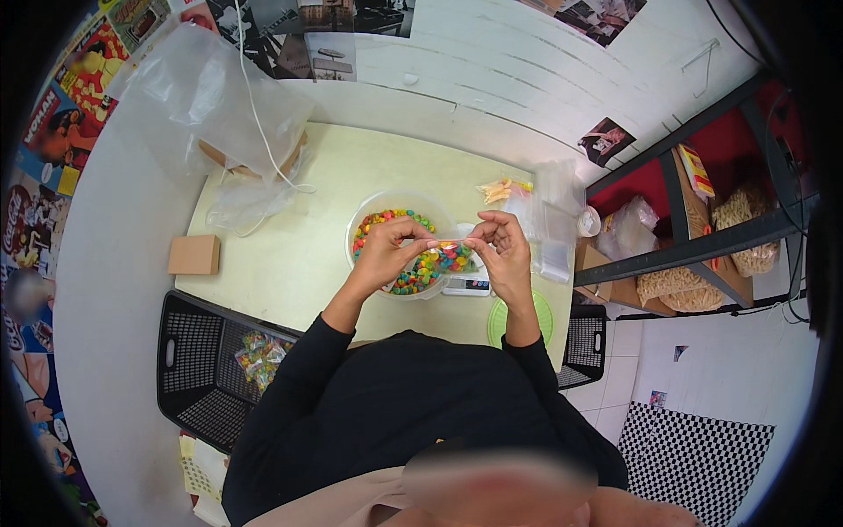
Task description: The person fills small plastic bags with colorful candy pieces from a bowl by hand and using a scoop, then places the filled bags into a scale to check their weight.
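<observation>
Between my two hands hangs a small clear plastic bag (454, 259) filled with bright multicoloured candies. My left hand (392, 253) pinches one end of its top edge between thumb and fingertips. At the other end, my right hand (502, 256) grips the same edge in a similar pinch. The bag is held above the right side of a round clear tub (353, 216) containing many loose candies (395, 224). Partly hidden under the bag and my right hand is a white digital scale (465, 288). Beside my right wrist lies a round green lid (543, 318).
Clear empty bags (555, 211) and a packet of pale snacks (502, 190) lie at the table's back right. A cardboard box (194, 255) sits at left, near a large plastic sack (211, 97). The black crate (195, 351) holds filled candy bags (262, 358). Shelves (685, 246) stand right.
</observation>
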Available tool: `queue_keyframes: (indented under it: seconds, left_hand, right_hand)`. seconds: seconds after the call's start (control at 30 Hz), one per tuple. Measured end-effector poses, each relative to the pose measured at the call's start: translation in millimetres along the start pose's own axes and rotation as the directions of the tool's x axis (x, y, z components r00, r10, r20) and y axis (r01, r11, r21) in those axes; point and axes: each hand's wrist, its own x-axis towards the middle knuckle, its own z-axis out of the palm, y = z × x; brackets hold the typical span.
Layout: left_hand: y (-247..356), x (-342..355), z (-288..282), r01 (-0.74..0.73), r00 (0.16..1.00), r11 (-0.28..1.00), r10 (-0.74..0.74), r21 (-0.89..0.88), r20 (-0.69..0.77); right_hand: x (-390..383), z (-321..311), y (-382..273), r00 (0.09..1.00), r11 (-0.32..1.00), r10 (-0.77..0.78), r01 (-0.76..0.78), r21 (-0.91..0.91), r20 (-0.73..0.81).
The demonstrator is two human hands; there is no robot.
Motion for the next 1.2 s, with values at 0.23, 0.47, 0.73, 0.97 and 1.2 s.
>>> queue_keyframes:
  seconds: [0.23, 0.47, 0.73, 0.97, 1.2]
  left_hand:
    - [13, -2, 1, -0.157, 0.986, 0.961, 0.165, 0.229, -0.019]
    - [21, -3, 3, -0.152, 0.987, 0.963, 0.159, 0.224, -0.012]
    - [18, -4, -1, -0.161, 0.987, 0.962, 0.164, 0.219, 0.006]
    - [13, -6, 5, -0.187, 0.982, 0.954, 0.188, 0.233, 0.019]
    - [7, -13, 10, -0.166, 0.985, 0.964, 0.171, 0.21, -0.007]
  right_hand:
    - [3, 3, -10, 0.999, 0.997, -0.035, 0.035, -0.07, -0.003]
    - [1, -3, -3, 0.993, 0.988, 0.025, -0.007, -0.157, 0.111]
    - [1, 10, -23, 0.989, 0.972, -0.009, 0.043, -0.232, 0.145]
    - [-1, 10, -6, 0.983, 0.949, -0.013, 0.069, -0.309, 0.181]
    - [-1, 20, -11, 0.975, 0.933, -0.073, 0.142, -0.332, 0.211]
